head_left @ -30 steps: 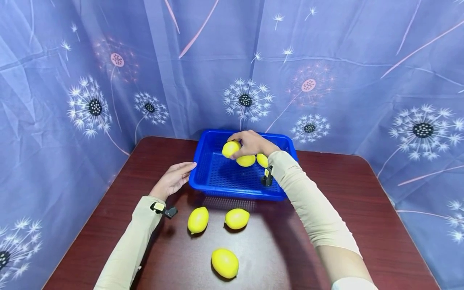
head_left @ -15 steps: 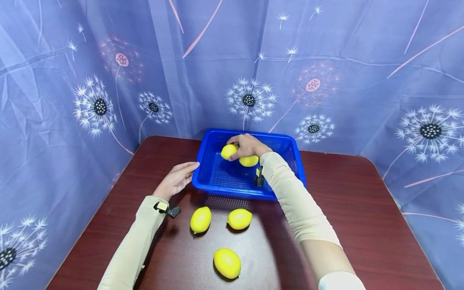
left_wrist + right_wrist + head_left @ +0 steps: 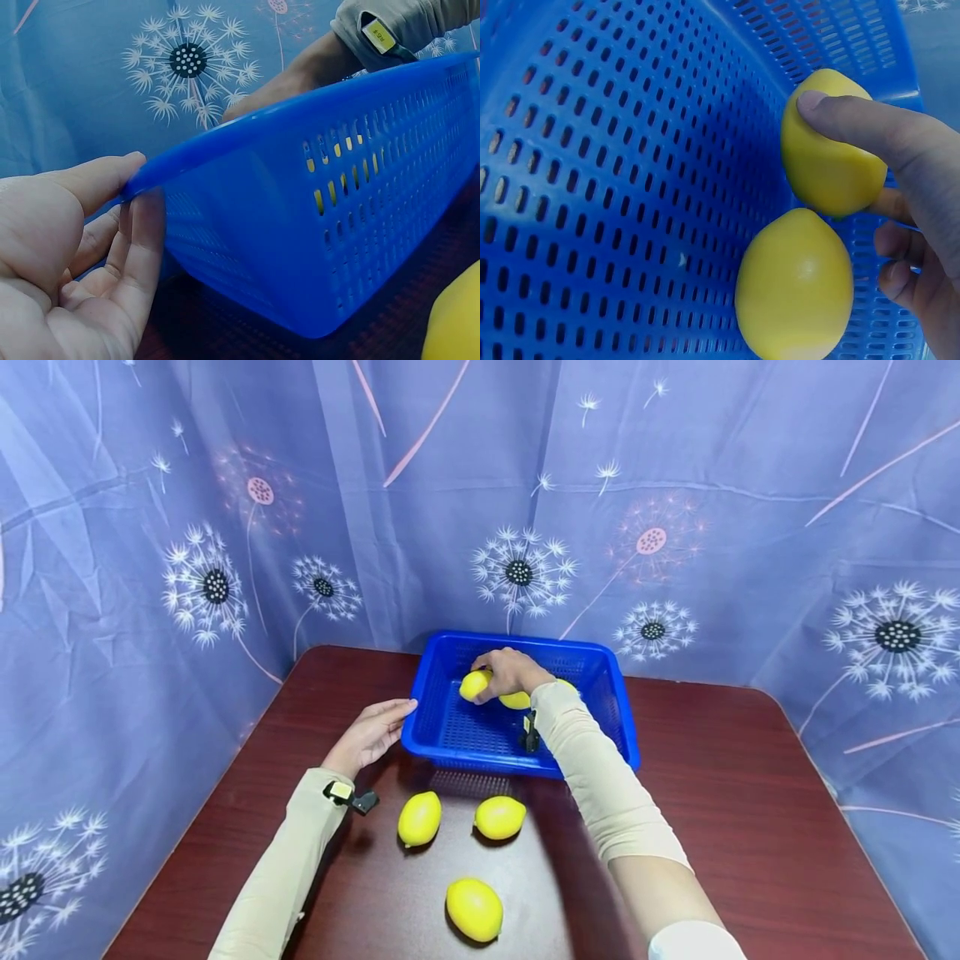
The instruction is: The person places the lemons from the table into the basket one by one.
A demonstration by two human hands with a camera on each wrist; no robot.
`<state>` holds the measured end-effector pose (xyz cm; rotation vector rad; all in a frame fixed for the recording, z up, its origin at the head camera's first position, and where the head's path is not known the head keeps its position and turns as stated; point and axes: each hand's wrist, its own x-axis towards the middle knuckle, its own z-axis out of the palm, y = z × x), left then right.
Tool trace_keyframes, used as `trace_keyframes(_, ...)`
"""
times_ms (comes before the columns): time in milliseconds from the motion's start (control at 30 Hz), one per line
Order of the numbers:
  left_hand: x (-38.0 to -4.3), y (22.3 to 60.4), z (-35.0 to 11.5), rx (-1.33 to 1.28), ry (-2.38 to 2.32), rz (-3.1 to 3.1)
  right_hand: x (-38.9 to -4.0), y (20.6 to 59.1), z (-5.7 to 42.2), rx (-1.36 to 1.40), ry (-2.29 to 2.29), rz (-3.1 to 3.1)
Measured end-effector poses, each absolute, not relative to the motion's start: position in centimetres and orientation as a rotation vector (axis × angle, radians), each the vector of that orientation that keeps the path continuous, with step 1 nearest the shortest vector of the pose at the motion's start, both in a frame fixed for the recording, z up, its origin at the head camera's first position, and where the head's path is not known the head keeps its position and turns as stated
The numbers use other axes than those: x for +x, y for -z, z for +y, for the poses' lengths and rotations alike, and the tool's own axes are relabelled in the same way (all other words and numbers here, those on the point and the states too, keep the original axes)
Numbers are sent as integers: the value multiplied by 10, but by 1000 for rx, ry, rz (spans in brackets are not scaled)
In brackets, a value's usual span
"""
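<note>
A blue plastic basket (image 3: 450, 755) with slotted walls stands near the back of the table. My left hand (image 3: 369, 735) pinches its left rim; in the left wrist view, the thumb lies on top of the rim (image 3: 225, 136) and fingers press beneath. Inside the basket my right hand (image 3: 508, 672) grips a yellow lemon (image 3: 475, 686), low over the slotted floor. The right wrist view shows the thumb across this lemon (image 3: 832, 169), with another lemon (image 3: 795, 289) right beside it. Partly hidden by the right wrist, a further lemon (image 3: 567, 684) sits in the basket.
Three lemons lie on the dark red table in front of the basket: one at left (image 3: 419, 819), one at middle (image 3: 499, 817), one closer to me (image 3: 475, 910). A blue dandelion-print curtain (image 3: 420, 543) hangs directly behind the table.
My right hand has lowered the lemon deeper into the basket, towards its floor. My left hand keeps its pinch on the rim. The head view has shifted slightly.
</note>
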<state>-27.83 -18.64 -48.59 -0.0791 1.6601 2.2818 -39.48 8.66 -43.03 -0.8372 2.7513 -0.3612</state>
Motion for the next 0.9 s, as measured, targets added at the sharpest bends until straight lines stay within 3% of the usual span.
trace_keyframes(900,-275,483,-186,-71,-2299,1645,-370,388,116,-921,642,2747)
